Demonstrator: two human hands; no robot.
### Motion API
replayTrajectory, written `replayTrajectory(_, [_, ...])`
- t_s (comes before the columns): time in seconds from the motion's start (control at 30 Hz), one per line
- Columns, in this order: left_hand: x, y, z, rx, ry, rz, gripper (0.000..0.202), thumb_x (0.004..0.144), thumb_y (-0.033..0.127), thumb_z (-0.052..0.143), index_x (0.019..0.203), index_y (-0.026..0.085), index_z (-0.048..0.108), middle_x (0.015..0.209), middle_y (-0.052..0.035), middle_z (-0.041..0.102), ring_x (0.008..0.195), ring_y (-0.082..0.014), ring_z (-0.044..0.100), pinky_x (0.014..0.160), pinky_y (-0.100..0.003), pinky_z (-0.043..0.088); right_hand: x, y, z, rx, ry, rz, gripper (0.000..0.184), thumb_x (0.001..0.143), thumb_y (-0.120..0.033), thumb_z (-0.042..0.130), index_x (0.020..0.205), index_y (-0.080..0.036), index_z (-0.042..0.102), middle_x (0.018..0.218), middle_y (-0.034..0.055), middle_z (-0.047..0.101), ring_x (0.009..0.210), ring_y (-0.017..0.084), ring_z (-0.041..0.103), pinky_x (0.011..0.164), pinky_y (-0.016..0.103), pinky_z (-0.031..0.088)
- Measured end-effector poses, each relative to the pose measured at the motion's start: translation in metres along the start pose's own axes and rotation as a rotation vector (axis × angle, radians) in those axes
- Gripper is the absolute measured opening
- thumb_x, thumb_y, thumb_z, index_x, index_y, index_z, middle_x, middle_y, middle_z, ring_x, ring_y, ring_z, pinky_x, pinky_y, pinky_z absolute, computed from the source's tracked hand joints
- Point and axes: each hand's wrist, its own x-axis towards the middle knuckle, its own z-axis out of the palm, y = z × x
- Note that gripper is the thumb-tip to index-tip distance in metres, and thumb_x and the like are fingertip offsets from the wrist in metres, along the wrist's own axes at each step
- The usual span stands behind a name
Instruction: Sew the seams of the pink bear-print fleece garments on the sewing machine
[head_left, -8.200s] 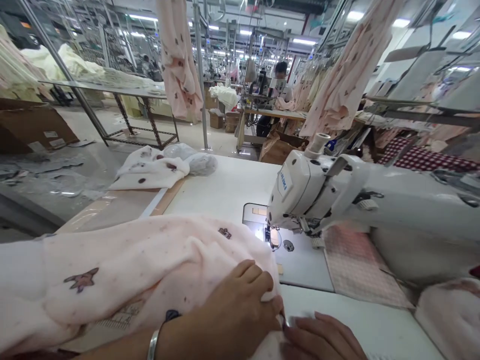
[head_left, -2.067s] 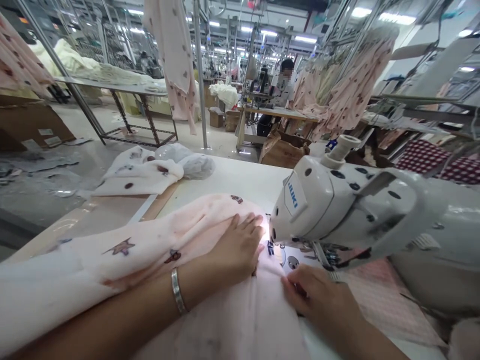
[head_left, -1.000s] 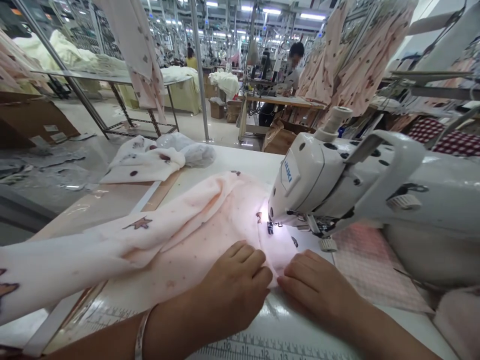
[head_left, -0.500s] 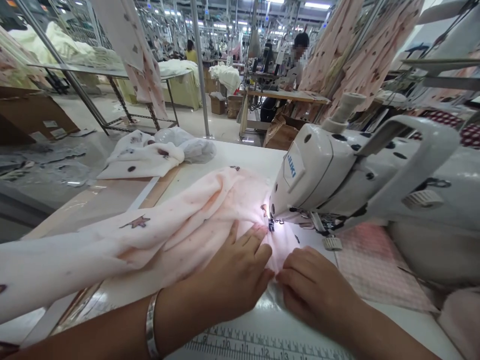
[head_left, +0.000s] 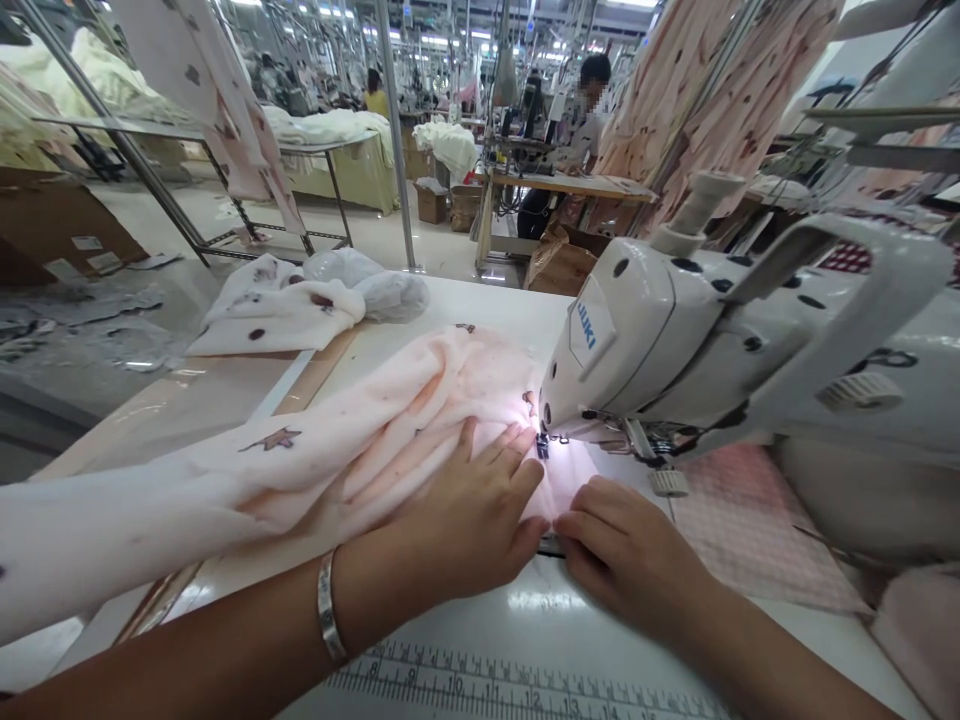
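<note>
A pale pink printed fabric (head_left: 315, 450) lies across the white sewing table (head_left: 480, 340), its edge under the lit needle (head_left: 541, 447) of a white sewing machine (head_left: 675, 340). My left hand (head_left: 465, 510) presses flat on the fabric with fingers stretched toward the needle. My right hand (head_left: 622, 550) rests just right of it, fingers curled and pinching the fabric's near edge in front of the presser foot.
A bundle of white printed cloth (head_left: 292, 305) sits at the table's far left. A ruler strip (head_left: 487, 690) runs along the near edge. Pink checked fabric (head_left: 735, 510) lies under the machine arm. Garments hang overhead; another person (head_left: 577, 120) works at a far table.
Both hands have slid forward toward the needle, feeding the fabric under it. The left fingers have stretched out from curled to flat.
</note>
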Motion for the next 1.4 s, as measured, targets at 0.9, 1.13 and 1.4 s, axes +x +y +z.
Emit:
replayTrajectory(0.9, [0.015,-0.025,0.003,-0.076,0.079,0.286,0.021,0.084,0.006,0.043,0.076,0.015,0.060,0.089,-0.0040,0.058,0.080,-0.0153,0.048,0.073,-0.028,0.039,0.004,0.028,-0.003,0.258,0.251,0.477,0.037,0.094,-0.022,0.031,0.079,-0.019,0.064,0.062,0.0015,0.063,0.056,0.014,0.062,0.050,0.024,0.049])
replayTrajectory(1.13, [0.016,-0.025,0.002,-0.128,0.114,0.262,0.023,0.089,0.012,0.043,0.075,0.016,0.061,0.086,-0.0033,0.059,0.078,-0.0153,0.049,0.072,-0.029,0.039,-0.002,0.029,-0.008,0.056,0.157,0.420,0.023,0.081,-0.041,0.056,0.081,-0.020,0.065,0.085,0.0091,0.067,0.087,0.030,0.061,0.075,0.049,0.048])
replayTrajectory(1.4, [0.045,-0.043,-0.015,-0.028,0.071,0.167,0.020,0.088,0.017,0.049,0.073,0.017,0.063,0.074,-0.0018,0.055,0.072,-0.0154,0.048,0.070,-0.029,0.039,0.005,0.035,0.000,-0.130,0.125,0.405,0.015,0.080,-0.036,0.060,0.077,-0.022,0.064,0.079,0.0068,0.065,0.083,0.028,0.058,0.078,0.047,0.044])
